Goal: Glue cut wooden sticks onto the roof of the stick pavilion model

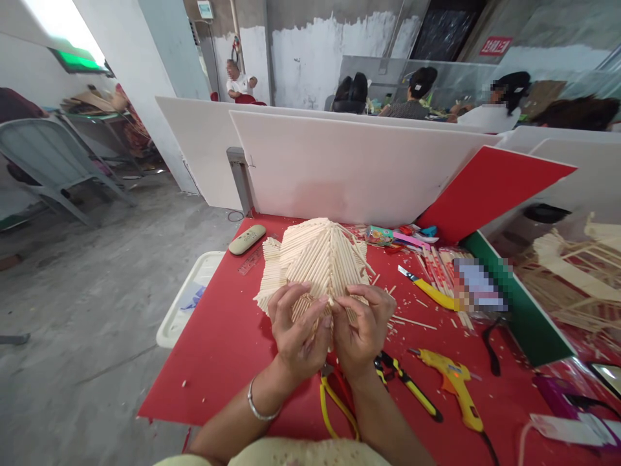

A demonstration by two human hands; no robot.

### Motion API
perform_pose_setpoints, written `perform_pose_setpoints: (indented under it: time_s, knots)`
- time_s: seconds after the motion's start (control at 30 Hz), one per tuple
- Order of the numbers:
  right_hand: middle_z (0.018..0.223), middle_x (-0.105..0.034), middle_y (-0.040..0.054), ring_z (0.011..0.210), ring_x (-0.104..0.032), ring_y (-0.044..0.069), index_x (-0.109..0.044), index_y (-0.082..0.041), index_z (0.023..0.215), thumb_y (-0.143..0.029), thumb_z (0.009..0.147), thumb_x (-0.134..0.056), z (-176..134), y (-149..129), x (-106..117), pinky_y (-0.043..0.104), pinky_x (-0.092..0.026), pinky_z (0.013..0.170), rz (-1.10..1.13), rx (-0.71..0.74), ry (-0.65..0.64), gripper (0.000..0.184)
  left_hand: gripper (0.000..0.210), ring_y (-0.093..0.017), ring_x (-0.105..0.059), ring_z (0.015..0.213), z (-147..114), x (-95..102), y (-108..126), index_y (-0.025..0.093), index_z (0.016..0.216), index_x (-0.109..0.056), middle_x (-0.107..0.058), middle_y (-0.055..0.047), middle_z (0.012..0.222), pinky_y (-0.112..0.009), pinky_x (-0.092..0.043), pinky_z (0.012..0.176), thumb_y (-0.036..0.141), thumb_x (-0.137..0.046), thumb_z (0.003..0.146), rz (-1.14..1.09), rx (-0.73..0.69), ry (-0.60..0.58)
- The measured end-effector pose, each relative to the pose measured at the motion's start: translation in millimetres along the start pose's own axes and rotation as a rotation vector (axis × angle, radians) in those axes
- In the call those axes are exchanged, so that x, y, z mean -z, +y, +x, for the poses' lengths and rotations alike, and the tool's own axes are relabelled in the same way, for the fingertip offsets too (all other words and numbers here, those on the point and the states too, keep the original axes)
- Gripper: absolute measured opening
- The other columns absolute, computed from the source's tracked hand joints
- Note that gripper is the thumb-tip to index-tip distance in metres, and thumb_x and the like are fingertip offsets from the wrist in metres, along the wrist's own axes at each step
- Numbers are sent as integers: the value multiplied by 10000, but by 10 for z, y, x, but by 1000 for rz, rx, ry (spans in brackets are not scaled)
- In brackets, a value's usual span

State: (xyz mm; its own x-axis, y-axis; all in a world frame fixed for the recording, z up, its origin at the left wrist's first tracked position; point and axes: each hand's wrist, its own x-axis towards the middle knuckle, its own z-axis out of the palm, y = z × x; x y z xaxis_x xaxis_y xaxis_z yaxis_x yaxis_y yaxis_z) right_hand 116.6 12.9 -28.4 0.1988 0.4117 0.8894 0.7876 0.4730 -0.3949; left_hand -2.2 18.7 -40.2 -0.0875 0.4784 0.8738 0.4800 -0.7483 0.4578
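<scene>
A model roof [310, 255] built from pale wooden sticks stands on the red tabletop, its sloping sides meeting along a ridge. At the ridge's near end, my left hand [301, 330] is closed, thumb and forefinger pinched on the sticks. My right hand [361, 327] pinches the same spot from the other side, fingertips almost touching the left ones. A tiny pale stick end [331, 301] shows between them; whether it is loose or fixed I cannot tell. Beneath my wrists lie yellow-handled pliers [330, 404], partly covered, and black-and-yellow cutters [412, 388].
To the right lie a yellow glue gun [449, 375], a yellow utility knife [431, 289] and bundled sticks [436, 272]. A spectacle case [247, 239] rests at the left edge. White boards [339, 168] rise behind the table; a green board [524, 310] borders its right. Several people sit beyond.
</scene>
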Motion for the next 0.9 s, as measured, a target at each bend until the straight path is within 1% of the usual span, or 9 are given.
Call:
perform_pose_setpoints:
  time_s: [0.7, 0.9]
  knots:
    - [1046, -637, 42, 1050, -580, 210, -644, -238, 955, -217, 905, -681, 10, -9, -4, 446, -477, 931, 2, 6, 0, 66, 334, -266, -547, 1210, -13, 0, -7, 254, 1157, -672, -597, -86, 1276, -528, -474, 1028, 121, -653, 852, 3, 8, -2]
    - [1059, -631, 39, 1049, -573, 209, -653, -246, 966, -206, 897, -691, 8, -14, -5, 447, -473, 933, 6, 4, -1, 89, 332, -272, -547, 1204, -1, -1, 3, 249, 1153, -674, -601, -87, 1266, -528, -475, 1019, 118, -653, 849, -1, 7, 5]
